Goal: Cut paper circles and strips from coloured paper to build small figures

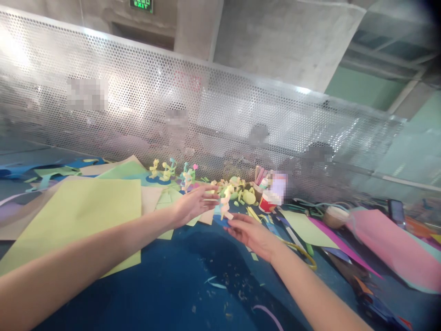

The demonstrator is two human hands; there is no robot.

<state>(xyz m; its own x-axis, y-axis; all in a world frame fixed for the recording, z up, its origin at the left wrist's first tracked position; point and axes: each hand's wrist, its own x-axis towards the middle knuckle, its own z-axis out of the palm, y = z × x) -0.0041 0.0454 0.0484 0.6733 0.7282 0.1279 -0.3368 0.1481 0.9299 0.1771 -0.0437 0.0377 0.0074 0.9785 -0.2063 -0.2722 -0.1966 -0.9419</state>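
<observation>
Both my arms reach forward over a blue table [179,285]. My right hand [253,234] pinches the blue base of a small paper figure [225,206], pale yellow and upright. My left hand [195,204] is beside the figure with its fingers spread, fingertips close to or touching its top. Further back stand several similar small paper figures [168,172] on blue bases, in yellow, green and pink.
Large sheets of yellow-green paper [79,216] lie at the left, pink paper [389,243] and green sheets at the right. A red and white cup [268,202] and paper scraps sit behind the hands. A perforated metal screen [206,115] closes the far side.
</observation>
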